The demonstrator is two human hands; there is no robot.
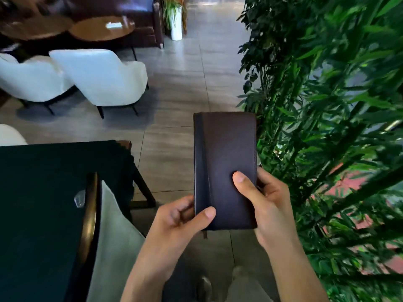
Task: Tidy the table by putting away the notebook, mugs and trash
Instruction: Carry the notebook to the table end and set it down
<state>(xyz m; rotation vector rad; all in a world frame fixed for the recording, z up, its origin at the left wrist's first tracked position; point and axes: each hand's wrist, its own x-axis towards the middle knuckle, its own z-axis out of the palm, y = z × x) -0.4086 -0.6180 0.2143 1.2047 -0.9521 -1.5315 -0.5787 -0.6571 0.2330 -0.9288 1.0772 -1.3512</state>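
Both hands hold the notebook (225,171) closed and upright in the air, above the floor (174,138) and clear of the table (43,192).

The left hand (176,221) grips the lower left corner. Its thumb (205,216) lies flat on the front cover, just above the bottom edge, beside the spine. The other fingers curl behind the spine, so the corner is pinched between thumb and fingers.

The right hand (268,205) grips the lower right edge. Its thumb (244,184) rests on the front cover, higher than the left thumb and pointing up and to the left. The remaining fingers wrap the right edge and pass behind the cover; their tips are hidden.

The notebook is dark brown with a darker band along the spine. A ribbon (205,234) hangs from its bottom edge. Its upper half stands free of both hands.

To the left, the table has a dark top, with a chair (113,236) pushed against its near side. To the right, green plants (327,105) stand just beside the notebook's right edge.

Farther away on the left, two white armchairs (98,77) stand on the tiled floor. Behind them are round wooden tables (100,29), and a white planter (176,25) stands at the far end.
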